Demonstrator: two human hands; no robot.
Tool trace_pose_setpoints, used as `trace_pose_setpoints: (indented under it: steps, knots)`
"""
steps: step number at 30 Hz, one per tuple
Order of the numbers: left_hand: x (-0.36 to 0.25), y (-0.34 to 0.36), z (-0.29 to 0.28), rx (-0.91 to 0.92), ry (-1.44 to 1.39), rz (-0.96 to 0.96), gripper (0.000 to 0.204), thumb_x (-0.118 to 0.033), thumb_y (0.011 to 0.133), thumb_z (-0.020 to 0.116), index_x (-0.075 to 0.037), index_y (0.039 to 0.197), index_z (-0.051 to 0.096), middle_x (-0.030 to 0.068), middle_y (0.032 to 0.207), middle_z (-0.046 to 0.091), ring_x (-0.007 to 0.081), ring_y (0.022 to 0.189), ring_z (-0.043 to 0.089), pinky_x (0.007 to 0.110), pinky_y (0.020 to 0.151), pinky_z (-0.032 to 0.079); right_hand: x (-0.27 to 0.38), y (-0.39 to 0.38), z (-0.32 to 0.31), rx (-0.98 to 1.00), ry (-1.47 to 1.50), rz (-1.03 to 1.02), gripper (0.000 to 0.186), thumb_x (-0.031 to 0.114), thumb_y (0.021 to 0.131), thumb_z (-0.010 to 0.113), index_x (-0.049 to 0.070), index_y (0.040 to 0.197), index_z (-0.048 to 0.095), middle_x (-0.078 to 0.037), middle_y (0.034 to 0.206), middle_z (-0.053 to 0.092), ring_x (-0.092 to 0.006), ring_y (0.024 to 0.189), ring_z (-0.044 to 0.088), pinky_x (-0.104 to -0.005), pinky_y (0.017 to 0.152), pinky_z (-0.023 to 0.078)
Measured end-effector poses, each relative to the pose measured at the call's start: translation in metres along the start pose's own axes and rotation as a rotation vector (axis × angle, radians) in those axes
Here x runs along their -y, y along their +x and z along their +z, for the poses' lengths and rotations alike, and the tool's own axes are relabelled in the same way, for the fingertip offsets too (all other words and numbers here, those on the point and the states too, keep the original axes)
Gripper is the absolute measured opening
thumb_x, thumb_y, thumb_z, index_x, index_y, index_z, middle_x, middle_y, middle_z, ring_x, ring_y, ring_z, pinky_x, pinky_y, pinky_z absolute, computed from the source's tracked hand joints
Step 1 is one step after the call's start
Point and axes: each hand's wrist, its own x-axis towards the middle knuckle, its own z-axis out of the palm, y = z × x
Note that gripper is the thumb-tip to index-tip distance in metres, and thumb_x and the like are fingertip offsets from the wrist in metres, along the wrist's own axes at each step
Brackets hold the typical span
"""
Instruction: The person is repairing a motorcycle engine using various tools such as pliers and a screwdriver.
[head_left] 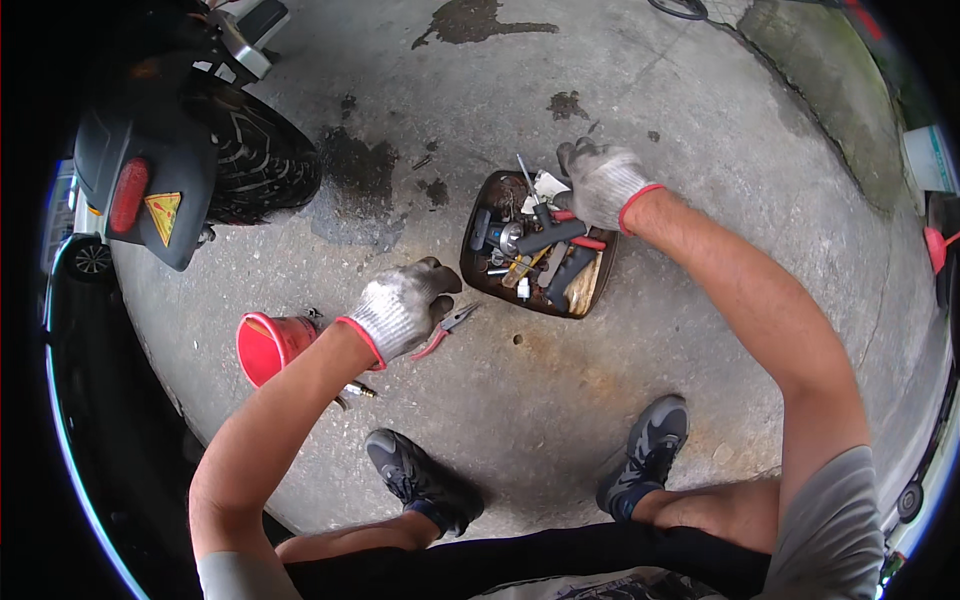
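Note:
My left hand (400,307), in a grey-white glove with red cuff, hangs loosely bent, fingers apart, just above and left of red-handled pliers (435,338). I see nothing held in it. My right hand (600,182), gloved alike, is open over the top right corner of a dark tool box (471,263), its thumb near red handles inside; contact is unclear. The box holds a black T-handled tool (550,234), sockets and several other tools. A red bucket (262,348) sits left of my left forearm, with small metal fittings (360,389) beside it.
A two-wheeler's rear tyre (250,155) and fender with red reflector (130,195) occupy the upper left. A dark car (110,390) lines the left edge. The concrete floor (660,340) has wet patches. A white container (928,160) stands at the right rim. My shoes are below the box.

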Motion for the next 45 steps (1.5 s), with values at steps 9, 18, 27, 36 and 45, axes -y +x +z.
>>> trace_pose_setpoints:
  steps: [9,18,27,36,45]
  knots:
    - [-0.041,0.035,0.012,-0.182,-0.462,-0.168,0.021,-0.006,0.089,0.059,0.000,0.108,0.061,0.0163,0.100,0.065,0.0259,0.095,0.063,0.036,0.083,0.049,0.000,-0.065,0.006,-0.460,0.190,-0.097,0.035,0.018,0.084,0.060,0.005,0.116,0.058,-0.020,0.109,0.058,-0.0345,0.092,0.063,-0.0425,0.076,0.052]
    - [-0.075,0.051,0.001,-0.053,-1.271,-0.242,0.044,-0.014,0.093,0.060,0.002,0.131,0.046,0.0121,0.119,0.060,0.0196,0.106,0.059,0.032,0.091,0.048,0.033,-0.101,0.016,-0.540,0.509,-0.217,0.030,0.017,0.080,0.068,0.003,0.105,0.060,-0.017,0.104,0.057,-0.0310,0.081,0.063,-0.0411,0.066,0.052]
    - [-0.071,0.047,0.012,-0.191,-1.273,-0.260,0.033,-0.004,0.095,0.050,0.003,0.128,0.049,0.0104,0.108,0.065,0.0160,0.095,0.063,0.029,0.084,0.050,0.037,-0.115,0.023,-0.531,0.430,-0.475,0.029,0.019,0.081,0.066,0.009,0.107,0.061,-0.013,0.111,0.056,-0.0286,0.087,0.063,-0.0390,0.071,0.051]
    - [-0.084,0.013,0.048,0.094,-1.074,-0.295,0.017,-0.008,0.096,0.052,0.001,0.110,0.055,0.0044,0.086,0.063,0.0106,0.078,0.060,0.026,0.071,0.050,0.042,-0.133,0.021,0.145,0.834,-0.132,0.035,0.028,0.086,0.062,0.004,0.111,0.056,-0.017,0.099,0.066,-0.0327,0.093,0.066,-0.0418,0.083,0.052]
    - [-0.100,-0.006,0.078,0.169,-0.975,-0.358,0.027,-0.015,0.097,0.052,0.001,0.118,0.051,0.0119,0.106,0.060,0.0171,0.093,0.060,0.031,0.076,0.053,0.059,-0.170,0.081,0.142,0.725,-0.282,0.024,0.024,0.087,0.057,0.001,0.089,0.063,-0.020,0.090,0.066,-0.0355,0.086,0.065,-0.0450,0.074,0.051]
